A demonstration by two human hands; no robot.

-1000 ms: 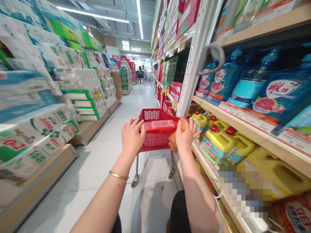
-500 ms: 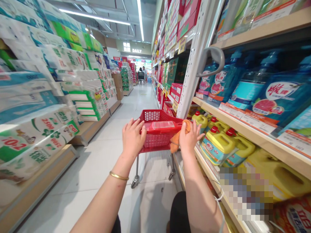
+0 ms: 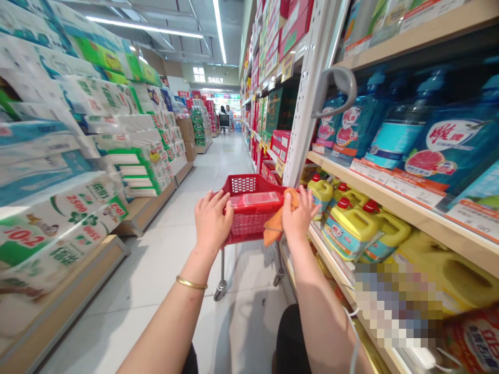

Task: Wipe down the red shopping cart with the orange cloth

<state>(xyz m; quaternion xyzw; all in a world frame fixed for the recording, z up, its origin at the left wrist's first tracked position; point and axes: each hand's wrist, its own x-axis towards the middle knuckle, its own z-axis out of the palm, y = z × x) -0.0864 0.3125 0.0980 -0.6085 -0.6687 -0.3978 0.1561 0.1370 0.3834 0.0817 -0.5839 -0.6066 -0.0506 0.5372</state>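
Note:
A small red shopping cart (image 3: 253,226) stands ahead of me on the aisle floor, with a red handle panel (image 3: 259,200) facing me. My left hand (image 3: 212,221) is curled over the left end of the handle, a gold bangle on its wrist. At the right end, my right hand (image 3: 298,215) presses an orange cloth (image 3: 274,226) between thumb and palm, its other fingers spread over the cart's edge. The cloth hangs down in front of the basket. What the palms touch is hidden.
Paper packs (image 3: 58,218) are stacked along the left. Close on the right are a shelf edge (image 3: 390,192), blue pump bottles (image 3: 353,124), yellow jugs (image 3: 349,228) and a grey hook-shaped handle (image 3: 343,91). Far down the aisle people (image 3: 226,111) are near a dark cart.
My right hand has shifted slightly left with the orange cloth, which now hangs more to the left. The cart's wheels have shifted slightly right in view.

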